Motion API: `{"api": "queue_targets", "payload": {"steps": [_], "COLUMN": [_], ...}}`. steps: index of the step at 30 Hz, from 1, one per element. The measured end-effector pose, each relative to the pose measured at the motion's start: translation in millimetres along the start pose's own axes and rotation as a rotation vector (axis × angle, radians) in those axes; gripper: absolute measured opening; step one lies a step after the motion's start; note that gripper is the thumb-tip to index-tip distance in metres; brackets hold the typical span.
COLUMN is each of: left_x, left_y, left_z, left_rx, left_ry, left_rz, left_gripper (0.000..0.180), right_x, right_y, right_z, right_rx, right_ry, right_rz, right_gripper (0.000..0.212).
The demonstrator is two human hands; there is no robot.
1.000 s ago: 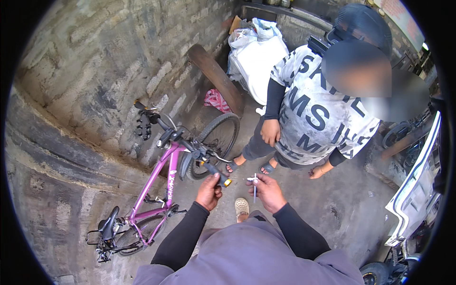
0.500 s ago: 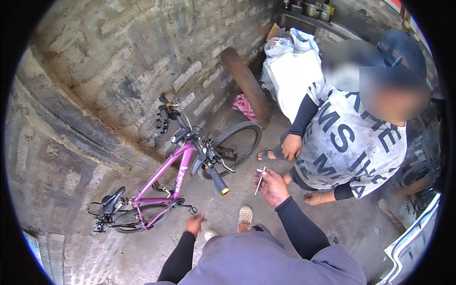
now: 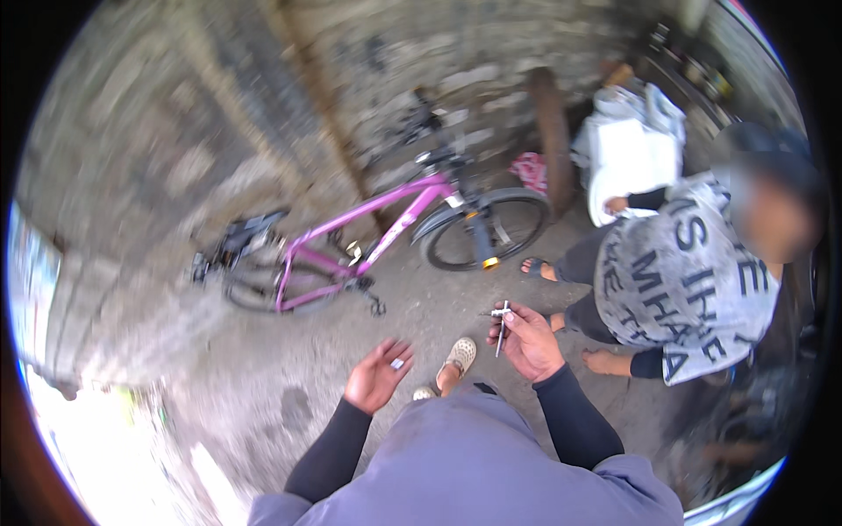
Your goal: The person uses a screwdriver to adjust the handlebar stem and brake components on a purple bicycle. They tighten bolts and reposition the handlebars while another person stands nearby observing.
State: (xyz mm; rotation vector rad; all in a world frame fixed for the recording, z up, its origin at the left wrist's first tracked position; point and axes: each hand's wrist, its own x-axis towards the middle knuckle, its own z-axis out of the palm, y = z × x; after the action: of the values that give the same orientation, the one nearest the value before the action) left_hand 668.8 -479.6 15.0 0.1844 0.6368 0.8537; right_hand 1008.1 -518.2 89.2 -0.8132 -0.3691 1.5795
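My right hand (image 3: 531, 342) is closed round a silver T-shaped tool (image 3: 501, 328), its thin shaft hanging down from a short crossbar. My left hand (image 3: 375, 377) hovers lower to the left with its palm turned up and fingers stretched out. A small whitish piece (image 3: 397, 364) shows at its fingers; whether it lies loose there or is worn as a ring I cannot tell. Beyond both hands, a purple bicycle (image 3: 346, 213) stands against the wall, touched by neither hand.
A person in a grey lettered shirt (image 3: 680, 272) stands close on the right, one hand by a white sack (image 3: 618, 158). A wooden post (image 3: 550, 131) leans near the wall (image 3: 491, 53). Bright light comes in at the lower left.
My view has turned, so the bicycle and the person appear shifted. My left hand has come up and turned its palm upward. The right hand keeps its hold on the T-shaped tool.
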Motion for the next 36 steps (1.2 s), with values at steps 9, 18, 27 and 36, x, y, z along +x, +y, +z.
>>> {"api": "queue_targets", "payload": {"steps": [9, 18, 27, 36], "left_x": [-57.5, -26.8, 3.9, 49.4], "left_y": [-8.4, -24.7, -3.5, 121.4], "left_z": [72.3, 100.8, 70.7, 19.3], "left_rx": [-0.041, 0.277, 0.345, 0.371], "left_ry": [-0.350, -0.025, 0.126, 0.055], "left_rz": [-0.004, 0.230, 0.218, 0.329], "left_gripper": [0.076, 0.040, 0.023, 0.019], "right_x": [-34.1, 9.8, 54.8, 149.4], "right_y": [42.7, 47.5, 64.2, 126.2], "right_z": [62.2, 69.3, 95.6, 166.3], "right_rx": [-0.536, -0.572, -0.900, -0.690], "right_ry": [-0.143, -0.187, -0.244, -0.239], "right_rz": [-0.027, 0.024, -0.013, -0.072], "right_gripper": [0.030, 0.028, 0.027, 0.023]}}
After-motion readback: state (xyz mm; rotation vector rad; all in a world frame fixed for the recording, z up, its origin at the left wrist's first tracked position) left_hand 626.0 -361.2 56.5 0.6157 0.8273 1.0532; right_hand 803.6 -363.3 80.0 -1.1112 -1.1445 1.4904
